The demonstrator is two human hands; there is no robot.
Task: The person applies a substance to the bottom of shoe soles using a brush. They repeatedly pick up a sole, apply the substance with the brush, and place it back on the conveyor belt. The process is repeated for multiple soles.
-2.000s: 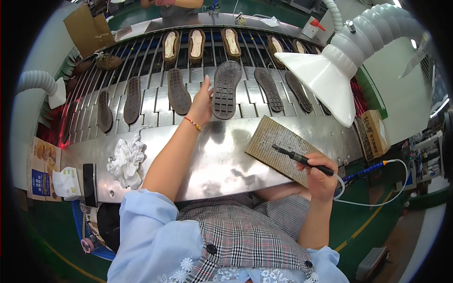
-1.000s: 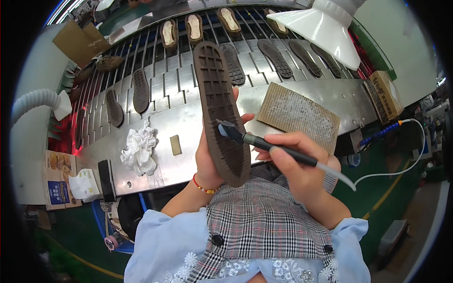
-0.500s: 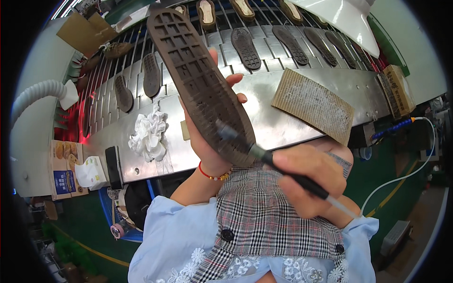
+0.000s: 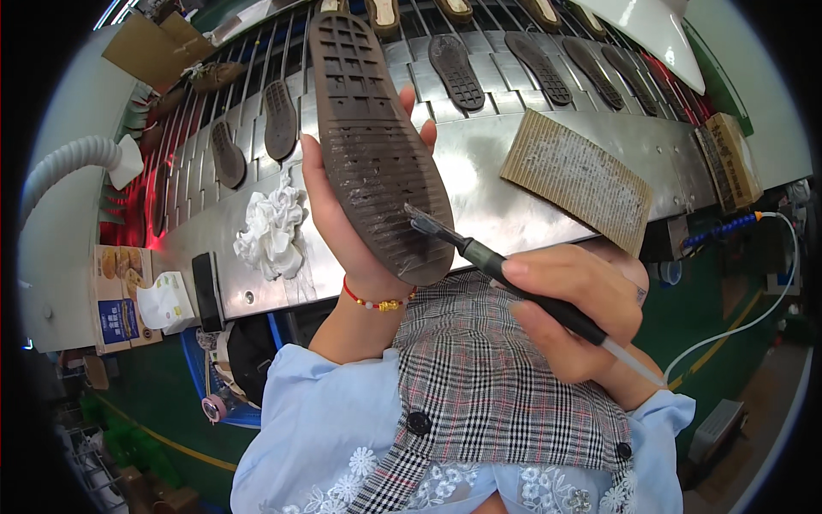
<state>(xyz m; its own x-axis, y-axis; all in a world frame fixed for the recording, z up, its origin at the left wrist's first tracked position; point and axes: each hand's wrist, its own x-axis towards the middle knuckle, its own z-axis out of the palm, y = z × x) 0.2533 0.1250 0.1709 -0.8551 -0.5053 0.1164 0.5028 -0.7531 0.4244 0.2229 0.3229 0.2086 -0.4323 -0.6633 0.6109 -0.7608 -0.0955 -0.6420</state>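
Left hand (image 4: 342, 236), half-curled with thumb and fingers around opposite edges of a shoe sole (image 4: 385, 163), holds it above the near edge of the table (image 4: 479, 188). Right hand (image 4: 582, 308) is closed around a brush (image 4: 481, 257), its tip at the sole's near half. Bare metal separates the sole from the cardboard (image 4: 578, 180) rightward; crumpled cloth (image 4: 270, 231) lies leftward. Dark brown, the sole has square hollows at its far end, crosswise ridges nearer and glossy streaks.

A yellow line (image 4: 201, 455) is running along the green floor (image 4: 717, 300), and a metal surface (image 4: 479, 184) is shining above. Red light (image 4: 128, 233) is glowing beside the pale left wall (image 4: 64, 248); a right wall (image 4: 766, 94) is standing opposite.
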